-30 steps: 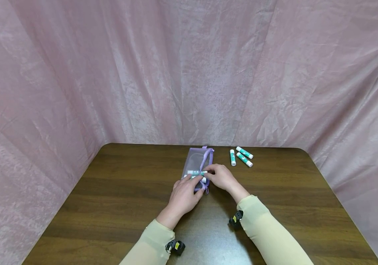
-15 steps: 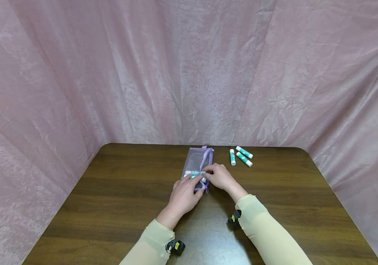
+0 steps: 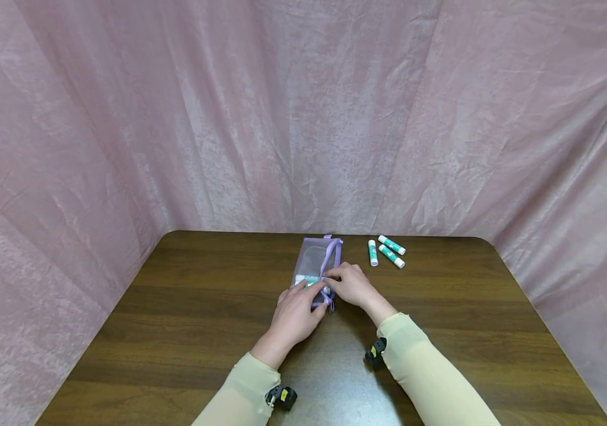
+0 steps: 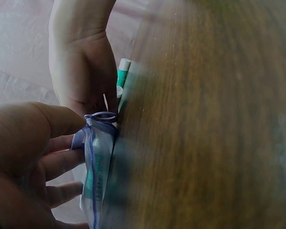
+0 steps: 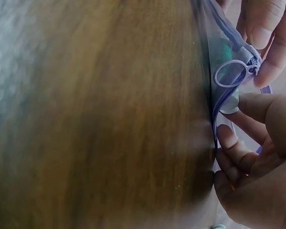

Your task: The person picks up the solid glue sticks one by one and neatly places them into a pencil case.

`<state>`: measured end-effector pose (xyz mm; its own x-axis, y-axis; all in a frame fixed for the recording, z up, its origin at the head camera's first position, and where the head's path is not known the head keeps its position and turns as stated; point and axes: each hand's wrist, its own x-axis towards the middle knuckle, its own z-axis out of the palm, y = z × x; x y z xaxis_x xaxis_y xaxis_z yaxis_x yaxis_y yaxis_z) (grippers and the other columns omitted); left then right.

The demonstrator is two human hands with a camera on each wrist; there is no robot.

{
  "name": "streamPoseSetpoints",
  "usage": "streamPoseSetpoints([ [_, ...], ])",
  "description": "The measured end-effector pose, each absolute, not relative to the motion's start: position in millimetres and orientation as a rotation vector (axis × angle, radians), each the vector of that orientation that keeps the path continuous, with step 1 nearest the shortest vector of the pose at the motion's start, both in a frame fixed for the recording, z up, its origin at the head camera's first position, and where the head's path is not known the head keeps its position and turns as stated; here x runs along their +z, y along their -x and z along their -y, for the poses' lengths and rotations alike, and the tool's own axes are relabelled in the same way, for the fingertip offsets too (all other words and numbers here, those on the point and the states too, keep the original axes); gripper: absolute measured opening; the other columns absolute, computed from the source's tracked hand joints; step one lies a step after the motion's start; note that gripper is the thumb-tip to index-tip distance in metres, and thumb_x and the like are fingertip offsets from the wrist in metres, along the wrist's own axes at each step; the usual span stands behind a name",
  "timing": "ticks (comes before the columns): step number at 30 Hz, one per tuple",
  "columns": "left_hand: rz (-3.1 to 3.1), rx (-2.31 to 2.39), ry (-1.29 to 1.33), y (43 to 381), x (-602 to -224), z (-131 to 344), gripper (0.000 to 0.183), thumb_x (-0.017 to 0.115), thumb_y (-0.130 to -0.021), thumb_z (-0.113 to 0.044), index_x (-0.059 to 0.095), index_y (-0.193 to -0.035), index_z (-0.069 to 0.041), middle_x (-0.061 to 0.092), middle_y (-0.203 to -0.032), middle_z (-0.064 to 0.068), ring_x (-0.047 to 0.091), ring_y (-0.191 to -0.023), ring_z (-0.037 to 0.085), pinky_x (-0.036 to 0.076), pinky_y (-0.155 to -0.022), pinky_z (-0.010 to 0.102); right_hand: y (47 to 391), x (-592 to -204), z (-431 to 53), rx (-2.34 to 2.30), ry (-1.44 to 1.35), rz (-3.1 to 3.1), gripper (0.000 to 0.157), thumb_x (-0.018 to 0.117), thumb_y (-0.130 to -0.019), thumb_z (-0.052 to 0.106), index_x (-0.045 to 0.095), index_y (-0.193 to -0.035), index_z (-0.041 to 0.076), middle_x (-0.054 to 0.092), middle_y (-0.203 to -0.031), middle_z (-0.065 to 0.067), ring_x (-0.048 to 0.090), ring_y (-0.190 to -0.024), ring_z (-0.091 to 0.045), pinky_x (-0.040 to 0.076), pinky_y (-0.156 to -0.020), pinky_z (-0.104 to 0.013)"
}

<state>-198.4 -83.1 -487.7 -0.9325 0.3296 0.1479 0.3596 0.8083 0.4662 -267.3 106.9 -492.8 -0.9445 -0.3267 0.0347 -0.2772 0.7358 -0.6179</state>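
A purple-edged mesh zipper pouch lies on the table with its zipper side to the right. White-and-teal glue sticks show through its mesh, partly covered by fingers. My left hand lies over the pouch's near part. In the left wrist view, its thumb and fingers grip the pouch close to the zipper end. My right hand is at the pouch opening. In the right wrist view, its thumb and index finger pinch the white end of a glue stick, mostly inside the pouch, beside the zipper's pull ring.
Three loose glue sticks lie right of the pouch near the table's back edge: one upright in view, two slanted, the far one and the near one. A pink curtain hangs behind the wooden table.
The right hand has shifted slightly left, and the glue stick it holds has slid farther into the pouch. The left hand stays in place on the pouch.
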Motion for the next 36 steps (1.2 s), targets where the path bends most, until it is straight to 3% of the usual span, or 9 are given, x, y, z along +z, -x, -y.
streamPoseSetpoints([
  [13, 2.931, -0.761, 0.560, 198.1, -490.2, 82.8, 0.051, 0.075, -0.106, -0.028, 0.066, -0.155, -0.015, 0.069, -0.151, 0.006, 0.052, -0.151, 0.038, 0.038, -0.117, 0.073, 265.9, -496.4, -109.5, -0.989, 0.479, -2.840, 0.029, 0.064, -0.113, 0.025, 0.081, -0.134, 0.012, 0.070, -0.123, -0.010, 0.055, -0.117, -0.035, 0.049, -0.099, -0.052],
  [20, 2.925, -0.760, 0.565, 197.9, -490.7, 83.0, 0.051, 0.075, -0.107, -0.028, 0.065, -0.155, -0.016, 0.069, -0.151, 0.006, 0.051, -0.152, 0.038, 0.038, -0.117, 0.073, 266.1, -499.0, -114.1, -1.064, 0.534, -2.820, 0.032, 0.062, -0.114, 0.024, 0.079, -0.135, 0.006, 0.072, -0.122, -0.014, 0.057, -0.118, -0.038, 0.048, -0.101, -0.055],
  [24, 2.923, -0.761, 0.566, 197.5, -491.5, 83.7, 0.051, 0.075, -0.107, -0.028, 0.065, -0.156, -0.016, 0.068, -0.152, 0.006, 0.051, -0.152, 0.038, 0.038, -0.118, 0.073, 273.1, -511.1, -121.0, -1.142, 0.616, -2.808, 0.039, 0.060, -0.115, 0.034, 0.078, -0.136, 0.007, 0.073, -0.127, -0.016, 0.060, -0.122, -0.041, 0.049, -0.104, -0.057],
  [31, 2.920, -0.768, 0.572, 194.8, -490.2, 85.4, 0.051, 0.075, -0.107, -0.028, 0.065, -0.155, -0.016, 0.067, -0.153, 0.006, 0.050, -0.152, 0.038, 0.037, -0.118, 0.074, 298.7, -550.7, -132.0, -1.167, 0.717, -2.815, 0.047, 0.059, -0.114, 0.046, 0.077, -0.139, 0.010, 0.075, -0.133, -0.014, 0.068, -0.126, -0.036, 0.053, -0.104, -0.052],
  [36, 2.915, -0.781, 0.576, 193.5, -489.1, 84.4, 0.050, 0.075, -0.107, -0.028, 0.065, -0.155, -0.015, 0.067, -0.153, 0.006, 0.050, -0.153, 0.039, 0.037, -0.118, 0.074, 287.1, -529.2, -131.7, -1.194, 0.619, -2.750, 0.053, 0.059, -0.114, 0.048, 0.074, -0.143, 0.006, 0.073, -0.140, -0.017, 0.065, -0.134, -0.041, 0.051, -0.110, -0.059],
])
